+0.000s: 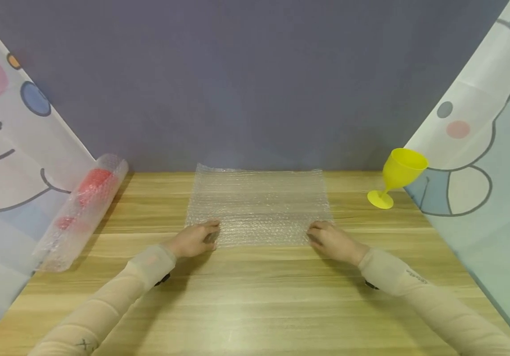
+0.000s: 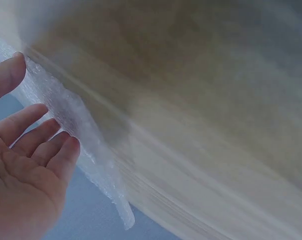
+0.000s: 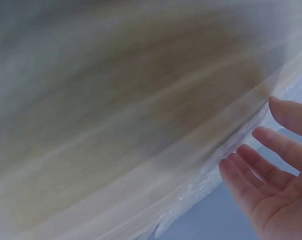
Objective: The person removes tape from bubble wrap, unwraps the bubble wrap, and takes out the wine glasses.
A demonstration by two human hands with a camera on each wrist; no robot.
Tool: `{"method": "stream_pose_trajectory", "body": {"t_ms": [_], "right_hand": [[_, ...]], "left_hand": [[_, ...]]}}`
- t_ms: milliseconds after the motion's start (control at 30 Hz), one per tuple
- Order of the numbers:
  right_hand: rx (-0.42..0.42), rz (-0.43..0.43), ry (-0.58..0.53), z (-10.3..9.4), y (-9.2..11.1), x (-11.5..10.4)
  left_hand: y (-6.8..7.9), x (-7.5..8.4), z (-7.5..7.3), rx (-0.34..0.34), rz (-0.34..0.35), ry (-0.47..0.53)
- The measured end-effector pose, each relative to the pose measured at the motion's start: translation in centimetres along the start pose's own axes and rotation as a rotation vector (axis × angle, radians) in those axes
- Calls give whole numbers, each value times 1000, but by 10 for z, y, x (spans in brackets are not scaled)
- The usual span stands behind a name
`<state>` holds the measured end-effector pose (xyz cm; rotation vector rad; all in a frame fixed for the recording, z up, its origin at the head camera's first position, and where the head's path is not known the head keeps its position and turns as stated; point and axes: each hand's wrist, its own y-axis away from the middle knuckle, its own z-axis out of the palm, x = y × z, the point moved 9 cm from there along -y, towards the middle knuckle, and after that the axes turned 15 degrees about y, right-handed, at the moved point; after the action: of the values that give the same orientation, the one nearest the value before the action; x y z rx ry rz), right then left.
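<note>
A clear sheet of bubble wrap (image 1: 259, 202) lies flat on the wooden table, its far edge close to the dark back wall. My left hand (image 1: 194, 239) is at the sheet's near left corner, fingers loosely bent. At the near right corner, my right hand (image 1: 337, 242) mirrors it. In the left wrist view, the fingers (image 2: 38, 137) and thumb are spread apart beside the bubble wrap (image 2: 86, 125). The right wrist view likewise shows parted fingers (image 3: 255, 170) along the bubble wrap's edge (image 3: 195, 187). Neither hand visibly pinches the sheet; exact fingertip contact is unclear.
A yellow plastic goblet (image 1: 399, 170) stands upright at the back right. Along the left side lies a bubble-wrap roll (image 1: 74, 232) with a red object (image 1: 95, 184) inside, blurred by the wrap. Printed cartoon panels (image 1: 473, 143) flank the table (image 1: 246, 301).
</note>
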<state>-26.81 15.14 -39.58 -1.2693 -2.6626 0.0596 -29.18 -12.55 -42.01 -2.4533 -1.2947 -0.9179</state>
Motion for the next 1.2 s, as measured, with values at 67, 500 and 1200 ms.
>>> {"method": "stream_pose_trajectory", "body": {"t_ms": [67, 500, 1200], "right_hand": [[23, -2, 12, 0, -2, 0], [-9, 26, -23, 9, -8, 4], [-24, 49, -28, 2, -11, -1]], "left_hand": [[0, -1, -1, 4, -3, 12], [-6, -10, -1, -4, -31, 31], [7, -16, -35, 52, 26, 141]]}}
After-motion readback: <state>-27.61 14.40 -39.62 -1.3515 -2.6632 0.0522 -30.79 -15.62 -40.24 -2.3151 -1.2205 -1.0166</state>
